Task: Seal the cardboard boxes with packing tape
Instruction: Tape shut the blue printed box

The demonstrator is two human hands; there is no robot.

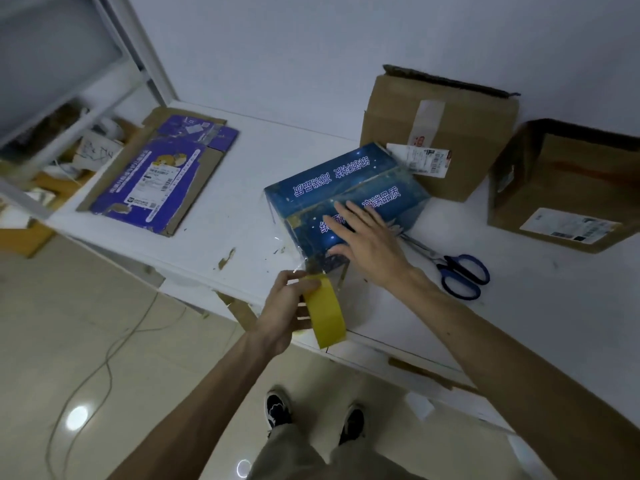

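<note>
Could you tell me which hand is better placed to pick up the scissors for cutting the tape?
Probably the right hand: it lies flat on the blue box, with the scissors lying just beside it. The left hand grips the tape roll, so it is occupied.

A person's right hand [367, 244] presses flat on a blue printed box [346, 199] at centre frame, while the left hand [287, 306] grips a yellow roll of tape [323, 311] at the white table's [242, 209] near edge, clear tape stretched to the box corner. Blue-handled scissors [457, 271] lie just right of the box. Two brown cardboard boxes [436, 133] stand at upper right, a flattened purple carton [156, 174] at left.
</note>
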